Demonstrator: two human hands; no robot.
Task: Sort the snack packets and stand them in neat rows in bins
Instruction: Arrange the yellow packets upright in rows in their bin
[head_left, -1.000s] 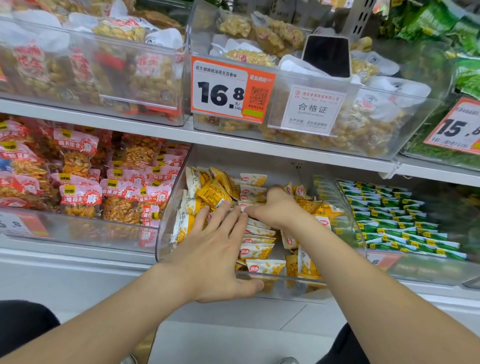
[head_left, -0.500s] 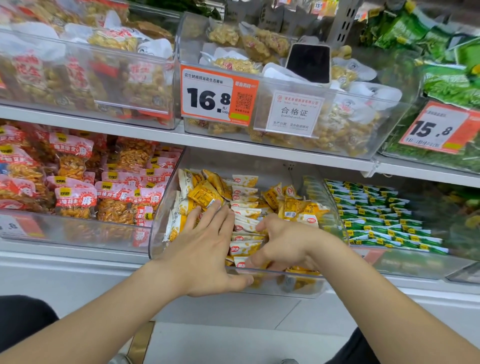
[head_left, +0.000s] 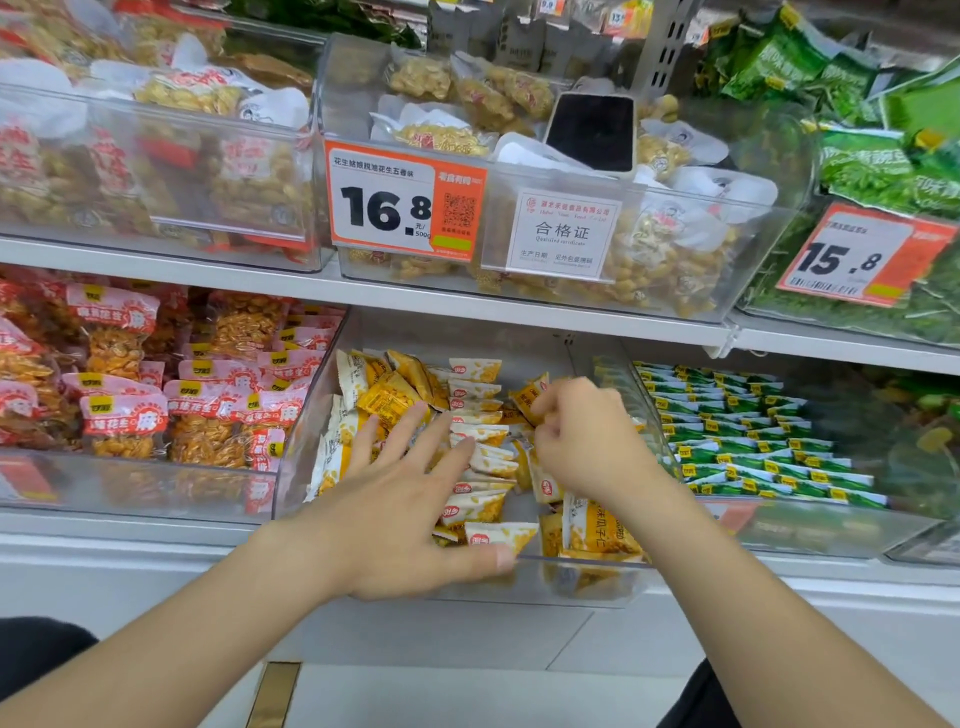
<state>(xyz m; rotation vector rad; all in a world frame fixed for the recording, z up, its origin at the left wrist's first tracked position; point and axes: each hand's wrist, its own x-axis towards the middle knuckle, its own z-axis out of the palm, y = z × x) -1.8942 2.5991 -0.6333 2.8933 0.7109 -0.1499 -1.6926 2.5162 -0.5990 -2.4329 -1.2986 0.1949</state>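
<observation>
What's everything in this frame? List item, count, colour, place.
small yellow-and-white snack packets: many, clear middle bin, lower shelf, partly rowed
red-and-pink peanut bags: many, lower-left bin
small green-and-white packets: many, neat rows, lower-right bin
clear bags of pale peanuts: many, upper bins
green snack bags: several, upper right
orange price tags: two, 16.8 and 15.8
white certificate card: one, upper middle bin front
black phone: one, propped in upper middle bin
left hand: spread over packets, thumb on bin's front edge
right hand: fingers curled, pinching a yellow packet
</observation>
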